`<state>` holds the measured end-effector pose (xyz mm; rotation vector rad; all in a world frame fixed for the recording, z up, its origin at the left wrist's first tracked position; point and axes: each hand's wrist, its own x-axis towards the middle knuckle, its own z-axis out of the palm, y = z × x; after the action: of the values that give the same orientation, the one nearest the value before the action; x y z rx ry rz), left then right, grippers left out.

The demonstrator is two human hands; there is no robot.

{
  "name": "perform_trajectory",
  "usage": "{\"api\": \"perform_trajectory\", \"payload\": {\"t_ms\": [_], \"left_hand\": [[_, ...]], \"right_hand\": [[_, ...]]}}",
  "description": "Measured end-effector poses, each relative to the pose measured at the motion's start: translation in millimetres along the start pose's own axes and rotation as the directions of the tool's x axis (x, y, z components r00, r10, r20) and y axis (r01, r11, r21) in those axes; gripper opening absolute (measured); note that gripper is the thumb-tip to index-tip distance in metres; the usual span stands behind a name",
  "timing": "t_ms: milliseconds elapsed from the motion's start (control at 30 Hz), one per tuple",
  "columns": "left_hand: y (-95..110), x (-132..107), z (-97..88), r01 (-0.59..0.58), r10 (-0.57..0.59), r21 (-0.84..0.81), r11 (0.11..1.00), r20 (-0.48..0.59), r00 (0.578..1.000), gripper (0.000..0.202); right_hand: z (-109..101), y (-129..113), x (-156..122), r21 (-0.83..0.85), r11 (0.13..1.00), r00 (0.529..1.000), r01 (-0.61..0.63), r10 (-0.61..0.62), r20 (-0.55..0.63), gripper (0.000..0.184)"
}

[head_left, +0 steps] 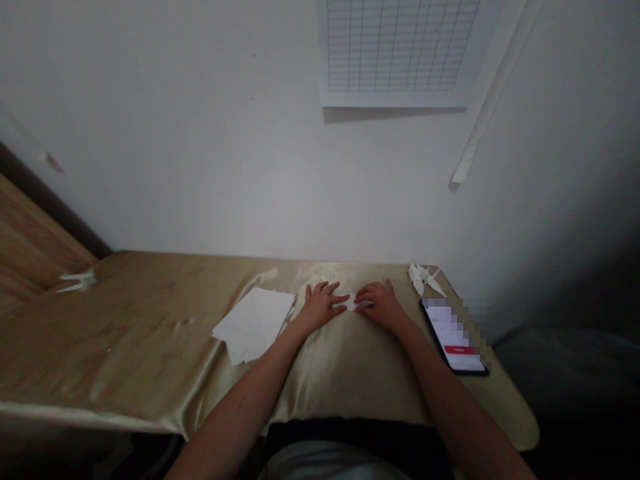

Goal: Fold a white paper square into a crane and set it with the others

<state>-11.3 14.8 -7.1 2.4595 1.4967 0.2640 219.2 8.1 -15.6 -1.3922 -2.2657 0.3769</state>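
Note:
Between my hands, over the cloth-covered table, is a small piece of white folded paper (351, 302). My left hand (320, 308) has its thumb and index finger at the paper's left end, with the other fingers stretched out past it. At the right end, the fingers and thumb of my right hand (381, 305) close on the paper, one finger raised. Fingers cover both ends of the paper, so its full shape is hidden. A stack of white paper sheets (257, 323) lies just left of my left hand.
Folded white paper figures (424, 279) sit at the table's back right corner, and another folded figure (79, 281) is at the far left. A phone (453, 340) with its screen lit lies right of my right forearm. A printed grid sheet (395, 53) hangs on the wall.

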Motion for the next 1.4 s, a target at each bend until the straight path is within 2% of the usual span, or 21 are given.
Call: {"api": "perform_trajectory", "payload": {"t_ms": [100,267,400,533,833,1100,1400], "left_hand": [[-1,2,1.6,-0.008,0.008,-0.006,1.000,-0.018,1.000,0.039],[-5,6,7.4,-0.036,0.028,-0.065,0.997,-0.118,0.993,0.043],[-9,8,11.2,-0.100,0.080,-0.111,0.989,-0.169,0.982,0.029],[-10,8,13.1,-0.073,0.053,-0.126,0.989,-0.161,0.986,0.017],[-4,7,9.8,-0.029,0.011,-0.113,0.993,-0.163,0.987,0.021],[-2,6,8.1,-0.042,0.022,-0.110,0.993,-0.177,0.984,0.021],[3,5,5.6,-0.010,-0.017,-0.142,0.990,-0.191,0.981,0.016]], "right_hand": [[0,3,1,0.000,1.000,1.000,0.021,-0.021,-0.008,0.017],[3,6,0,0.006,0.999,0.997,0.045,-0.045,-0.056,0.017],[5,7,0,0.002,0.998,0.996,0.061,-0.061,-0.067,0.018],[5,7,1,-0.016,0.997,0.995,0.069,-0.070,-0.064,0.018],[5,5,1,-0.025,0.996,0.995,0.081,-0.082,-0.049,0.015],[5,-1,1,-0.052,0.997,0.998,0.057,-0.058,-0.027,0.014],[6,-4,0,-0.016,1.000,1.000,-0.016,0.016,-0.002,0.016]]}}
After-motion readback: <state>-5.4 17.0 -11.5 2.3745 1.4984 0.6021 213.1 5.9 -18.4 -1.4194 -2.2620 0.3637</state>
